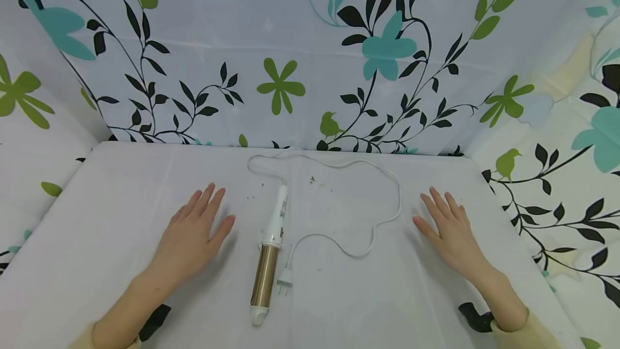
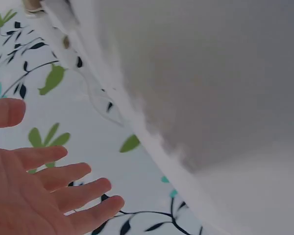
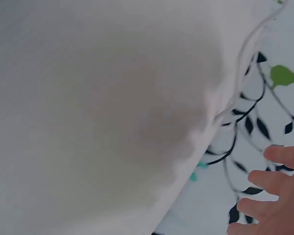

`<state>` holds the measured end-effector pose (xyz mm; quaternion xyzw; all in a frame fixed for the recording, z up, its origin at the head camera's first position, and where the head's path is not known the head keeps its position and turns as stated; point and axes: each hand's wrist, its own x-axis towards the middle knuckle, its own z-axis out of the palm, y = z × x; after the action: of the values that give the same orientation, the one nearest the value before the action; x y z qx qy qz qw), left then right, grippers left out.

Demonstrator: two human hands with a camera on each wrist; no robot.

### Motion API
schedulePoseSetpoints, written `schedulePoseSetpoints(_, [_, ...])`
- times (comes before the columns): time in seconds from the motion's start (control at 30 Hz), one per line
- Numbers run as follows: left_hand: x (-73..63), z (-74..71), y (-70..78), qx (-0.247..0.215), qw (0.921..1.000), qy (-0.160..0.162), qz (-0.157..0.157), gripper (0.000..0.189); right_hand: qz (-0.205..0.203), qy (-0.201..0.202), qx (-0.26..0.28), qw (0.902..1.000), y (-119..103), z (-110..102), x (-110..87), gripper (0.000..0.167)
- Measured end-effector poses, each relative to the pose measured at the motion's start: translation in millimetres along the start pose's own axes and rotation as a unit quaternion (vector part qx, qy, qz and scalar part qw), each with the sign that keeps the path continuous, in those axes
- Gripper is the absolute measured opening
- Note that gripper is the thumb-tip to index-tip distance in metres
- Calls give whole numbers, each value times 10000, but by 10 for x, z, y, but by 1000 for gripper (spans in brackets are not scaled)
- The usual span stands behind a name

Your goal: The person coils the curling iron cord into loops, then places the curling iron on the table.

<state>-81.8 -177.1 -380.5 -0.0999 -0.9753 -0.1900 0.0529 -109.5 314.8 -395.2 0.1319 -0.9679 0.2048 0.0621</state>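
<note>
A curling iron (image 1: 276,225) with a white handle and a gold barrel lies on the white table, its barrel toward the near edge. From its handle a thin white cord (image 1: 399,198) loops to the right and comes back to a two-pin plug (image 1: 285,278) beside the barrel. To the left of the iron is my left hand (image 1: 191,236), palm down with fingers straight, holding nothing. My right hand (image 1: 450,236) is at the right, outside the cord's loop, its fingers also extended and holding nothing. Both wrist views show the spread fingers of the left (image 2: 63,191) and right (image 3: 269,191) hands.
The white table (image 1: 363,306) meets a patterned curtain (image 1: 218,31) with leaves and flowers at the back and both sides. Small dark specks (image 1: 312,180) lie on the tabletop near the handle. Dark straps (image 1: 155,321) show at both wrists.
</note>
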Motion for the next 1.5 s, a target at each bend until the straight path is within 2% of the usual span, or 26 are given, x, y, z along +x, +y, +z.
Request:
schedulePoseSetpoints(0.13, [71, -9, 180, -258, 9994, 178, 152, 54, -114, 2, 146, 9998, -249, 50, 135, 59])
schedulePoseSetpoints(0.23, [128, -8, 318, -347, 9992, 83, 177, 48, -185, -20, 279, 9994, -427, 92, 241, 57])
schedulePoseSetpoints(0.43, [244, 22, 513, -323, 9985, -439, 30, 45, -226, -14, 561, 9982, -686, 175, 428, 53])
schedulePoseSetpoints(0.63, [257, 90, 571, -75, 9921, -1225, -241, 53, -127, -135, 1147, 9932, -906, 229, 527, 52])
schedulePoseSetpoints(0.73, [225, 131, 595, 9, 9887, -1487, -182, 58, -64, -105, 1379, 9904, -978, 231, 555, 51])
schedulePoseSetpoints(0.83, [192, 172, 633, 24, 9869, -1615, -59, 61, -65, -12, 1455, 9893, -1039, 218, 589, 51])
schedulePoseSetpoints(0.93, [157, 207, 672, -26, 9856, -1693, -27, 63, -73, 40, 1498, 9887, -1100, 185, 605, 51])
schedulePoseSetpoints(1.07, [119, 256, 699, -172, 9838, -1785, -74, 55, -122, 120, 1554, 9877, -1142, 143, 587, 50])
schedulePoseSetpoints(1.27, [58, 344, 700, -36, 9847, -1740, -66, 64, -303, 95, 1484, 9884, -1170, 125, 563, 48])
schedulePoseSetpoints(1.43, [61, 387, 690, -392, 9867, -1579, 15, 36, -319, -129, 1539, 9875, -1212, 131, 563, 49])
schedulePoseSetpoints(1.5, [65, 387, 684, -501, 9859, -1594, 27, 31, -307, -247, 1542, 9873, -1224, 128, 562, 49])
